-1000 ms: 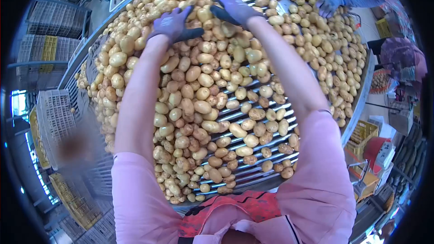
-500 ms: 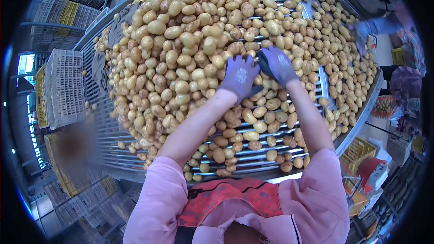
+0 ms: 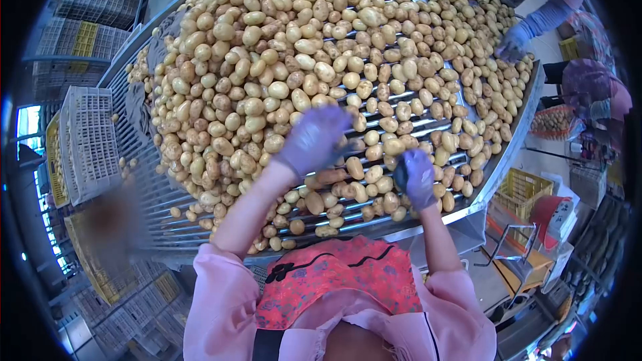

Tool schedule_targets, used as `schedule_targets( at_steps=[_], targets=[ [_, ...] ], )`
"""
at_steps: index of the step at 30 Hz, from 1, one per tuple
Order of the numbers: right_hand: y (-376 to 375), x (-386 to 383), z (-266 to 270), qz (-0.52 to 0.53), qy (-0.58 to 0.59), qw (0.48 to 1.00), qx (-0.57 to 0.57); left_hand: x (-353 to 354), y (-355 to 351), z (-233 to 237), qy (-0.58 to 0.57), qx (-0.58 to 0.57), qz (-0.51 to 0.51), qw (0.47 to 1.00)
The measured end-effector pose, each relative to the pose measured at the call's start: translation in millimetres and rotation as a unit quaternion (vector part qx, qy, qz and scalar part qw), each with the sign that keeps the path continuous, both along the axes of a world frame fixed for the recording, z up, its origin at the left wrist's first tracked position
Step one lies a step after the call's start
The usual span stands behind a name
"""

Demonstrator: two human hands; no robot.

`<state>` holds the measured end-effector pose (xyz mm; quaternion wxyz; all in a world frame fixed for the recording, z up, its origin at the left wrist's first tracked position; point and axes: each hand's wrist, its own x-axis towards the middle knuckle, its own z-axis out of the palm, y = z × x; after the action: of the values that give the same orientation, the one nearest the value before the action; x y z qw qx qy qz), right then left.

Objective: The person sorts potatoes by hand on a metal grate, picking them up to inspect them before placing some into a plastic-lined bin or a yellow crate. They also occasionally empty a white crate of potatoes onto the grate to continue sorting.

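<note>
Moved: the left hand (image 3: 313,139) and right hand (image 3: 417,178) have both drawn back from the middle of the potatoes (image 3: 301,60) toward the near edge. Half a second ago they sat side by side; now they are apart.
Right hand: gloved and nearest the body, just above the near rim of the roller table (image 3: 441,222), with the fingers curled. A dark patch shows at the palm, but I cannot tell whether it holds a potato.
Left hand: gloved and blurred with motion, spread wide over the potatoes a little farther in and to the left. Nothing shows in its grip, and I cannot tell whether it touches the potatoes or passes just above them.
Meaning: judging by the pull-back, the handling is now at the near fringe of the heap, not its middle.
Potatoes: loose and single along the near and right side, with bare metal rollers showing between them. They are piled thick from the middle to the far left.
White crates (image 3: 93,134): beside the table's left edge.
Yellow crate (image 3: 529,195): on the right, below the table's rim.
Co-worker's hand (image 3: 512,45): gloved, at the far right rim among the potatoes, well apart from the person's own hands.
</note>
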<state>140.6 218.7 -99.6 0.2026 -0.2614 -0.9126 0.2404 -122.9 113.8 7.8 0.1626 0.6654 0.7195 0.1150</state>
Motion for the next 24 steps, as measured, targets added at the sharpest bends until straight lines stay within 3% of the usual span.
schedule_targets(
  at_steps=[1, 2, 3, 4, 5, 6, 8, 9, 10, 11, 12, 13, 14, 15, 16, 18, 20, 22, 24],
  targets=[
    [17, -6, -1, -0.026, 0.034, 0.999, -0.033, -21, 9, 8, 0.068, 0.000, 0.044, 0.997],
    [39, -5, -31, -0.138, 0.069, 0.977, -0.150, -41, 14, 12, 0.135, 0.001, 0.088, 0.987],
    [63, -16, -17, -0.206, 0.008, 0.966, -0.154, -60, 14, 6, 0.192, 0.008, 0.106, 0.976],
    [83, -34, 25, -0.245, 0.009, 0.941, -0.235, -73, 11, -5, 0.245, 0.015, 0.125, 0.961],
    [110, -39, 14, -0.237, -0.072, 0.947, -0.204, -79, 11, -15, 0.220, -0.018, 0.128, 0.967],
    [120, -56, 18, -0.220, -0.057, 0.966, -0.120, -74, 12, -17, 0.218, -0.011, 0.130, 0.967],
    [121, -97, 31, -0.099, 0.007, 0.989, -0.112, -48, 7, -24, 0.193, -0.041, 0.083, 0.977],
    [116, -125, 51, 0.006, -0.004, 1.000, -0.013, -39, 3, -40, 0.185, -0.024, 0.062, 0.980],
    [116, -151, 50, 0.074, -0.054, 0.996, -0.011, -26, 1, -42, 0.158, -0.009, 0.042, 0.987],
    [114, -176, 29, 0.098, -0.062, 0.991, 0.063, -10, 0, -43, 0.166, 0.022, 0.031, 0.985],
    [104, -203, 47, 0.118, -0.220, 0.968, 0.002, 4, 0, -44, 0.080, -0.012, 0.029, 0.996],
    [97, -221, 13, 0.089, -0.158, 0.980, 0.076, 16, -4, -58, 0.080, 0.026, -0.012, 0.996],
    [90, -236, 21, 0.077, -0.209, 0.972, 0.070, 35, -5, -46, 0.009, -0.060, 0.000, 0.998],
    [85, -248, 25, 0.064, -0.248, 0.965, 0.050, 53, -20, -67, 0.129, 0.005, -0.034, 0.991],
    [82, -256, 26, 0.051, -0.288, 0.956, 0.031, 68, -28, -64, 0.052, -0.034, -0.006, 0.998],
    [84, -261, 26, 0.064, -0.332, 0.941, 0.005, 87, -50, -82, 0.066, -0.031, -0.044, 0.996],
    [84, -250, 23, 0.073, -0.377, 0.923, -0.018, 108, -72, -89, 0.009, -0.024, -0.044, 0.999],
    [93, -224, 15, 0.069, -0.301, 0.948, -0.076, 113, -83, -83, 0.012, -0.033, -0.049, 0.998],
    [84, -190, 19, 0.079, -0.151, 0.959, -0.227, 102, -89, -61, -0.150, 0.021, 0.020, 0.988]
  ],
)
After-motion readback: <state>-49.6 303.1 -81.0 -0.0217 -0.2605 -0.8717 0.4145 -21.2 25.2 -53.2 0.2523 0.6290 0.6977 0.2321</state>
